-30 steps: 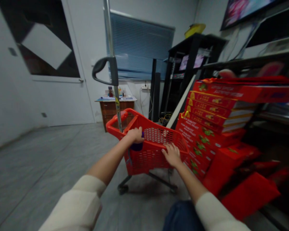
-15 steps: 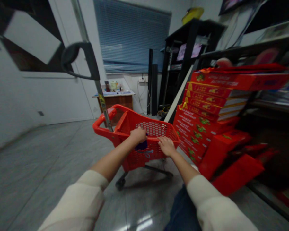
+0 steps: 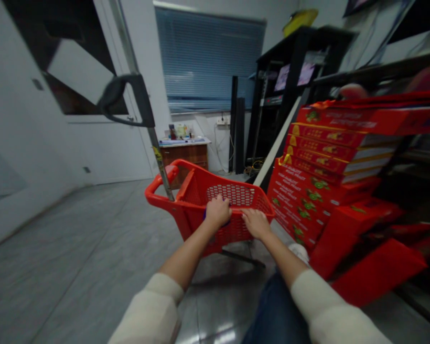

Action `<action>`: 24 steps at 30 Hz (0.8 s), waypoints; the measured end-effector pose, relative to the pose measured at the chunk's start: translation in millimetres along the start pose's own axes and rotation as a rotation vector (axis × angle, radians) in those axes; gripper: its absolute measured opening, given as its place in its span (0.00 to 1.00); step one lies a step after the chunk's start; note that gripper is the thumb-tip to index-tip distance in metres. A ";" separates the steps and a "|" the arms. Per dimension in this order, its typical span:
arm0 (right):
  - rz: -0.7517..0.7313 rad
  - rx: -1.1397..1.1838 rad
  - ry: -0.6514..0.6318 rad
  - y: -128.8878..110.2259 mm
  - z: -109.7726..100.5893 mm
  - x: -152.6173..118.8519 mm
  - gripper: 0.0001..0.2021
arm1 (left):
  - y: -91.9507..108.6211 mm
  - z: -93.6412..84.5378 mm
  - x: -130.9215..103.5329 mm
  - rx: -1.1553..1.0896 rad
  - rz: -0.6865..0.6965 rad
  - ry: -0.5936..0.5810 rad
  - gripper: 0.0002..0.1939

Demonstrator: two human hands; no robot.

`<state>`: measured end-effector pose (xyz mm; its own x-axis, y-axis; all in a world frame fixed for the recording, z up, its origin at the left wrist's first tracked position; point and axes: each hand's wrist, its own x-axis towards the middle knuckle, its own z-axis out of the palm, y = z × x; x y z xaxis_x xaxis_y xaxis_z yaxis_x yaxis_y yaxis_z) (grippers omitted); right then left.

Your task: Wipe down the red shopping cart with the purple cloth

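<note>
A red plastic shopping cart stands in front of me, with a metal pole rising past its handle. My left hand is closed around a dark blue cloth, most of it hidden under the fingers, at the cart's near rim. To its right, my right hand rests on the same rim, fingers laid over the edge and holding nothing.
Stacked red boxes and red bags stand at the right. Behind the cart are a small wooden desk and a black rack. A white door is at the left.
My left hand has moved right along the rim, nearer my right hand, and the blue cloth now shows less. The whole view has shifted, with things appearing further right.
</note>
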<state>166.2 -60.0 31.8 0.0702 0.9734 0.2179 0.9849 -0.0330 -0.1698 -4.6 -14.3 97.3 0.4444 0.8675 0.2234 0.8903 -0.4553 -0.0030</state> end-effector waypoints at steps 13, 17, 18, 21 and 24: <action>0.109 -0.023 0.014 -10.0 5.3 11.2 0.20 | -4.3 4.6 -3.0 0.036 -0.051 0.051 0.16; 0.086 -0.029 -0.007 0.7 1.3 19.0 0.20 | 12.3 8.0 15.1 -0.001 -0.025 -0.029 0.17; 0.069 -0.030 -0.001 7.5 -0.5 21.2 0.21 | 10.3 6.4 20.4 -0.011 -0.033 -0.062 0.18; 0.012 -0.053 -0.018 29.7 -5.9 26.3 0.22 | -0.1 2.8 32.4 -0.041 -0.057 -0.145 0.19; 0.022 -0.060 -0.111 41.2 -6.9 29.9 0.24 | -4.0 7.5 35.3 -0.048 -0.074 -0.080 0.18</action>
<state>210.0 -33.9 38.0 0.0770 0.9914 0.1060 0.9912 -0.0647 -0.1151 8.2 19.7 97.9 0.3861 0.9113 0.1430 0.9160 -0.3971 0.0572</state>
